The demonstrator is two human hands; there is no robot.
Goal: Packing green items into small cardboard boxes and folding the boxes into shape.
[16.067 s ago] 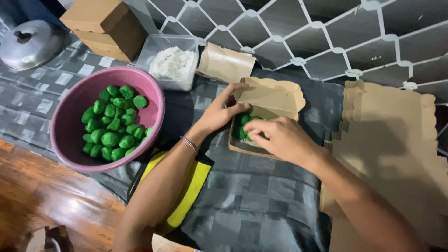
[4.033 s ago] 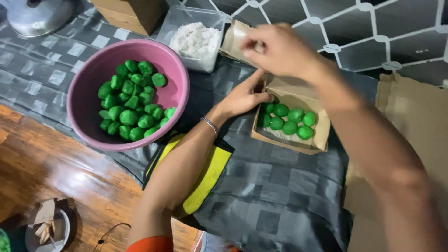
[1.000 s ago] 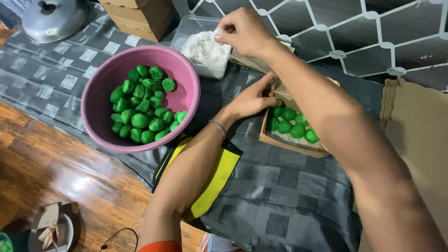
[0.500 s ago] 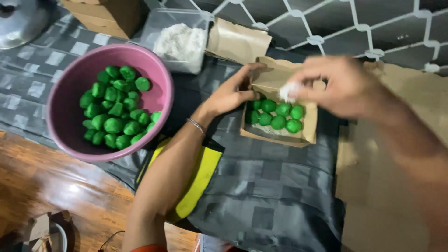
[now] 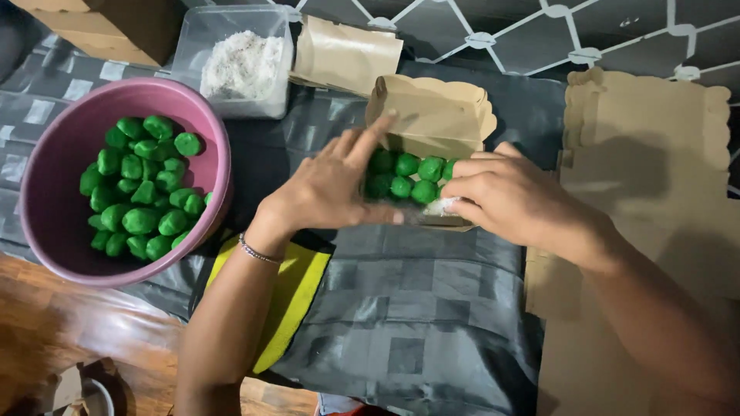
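Single head-worn view, looking steeply down, close over the cloth-covered table [image 5: 432, 308]

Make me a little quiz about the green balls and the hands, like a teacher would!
1. True or false: the pink bowl has green balls in it.
2. Which hand rests on the near left edge of the small cardboard box: A left, B right?
3. Fill in: the right hand pinches something ____ in colour over the green balls in the box.

Key
1. True.
2. A, the left hand.
3. White; it looks like the shreds in the clear tub.
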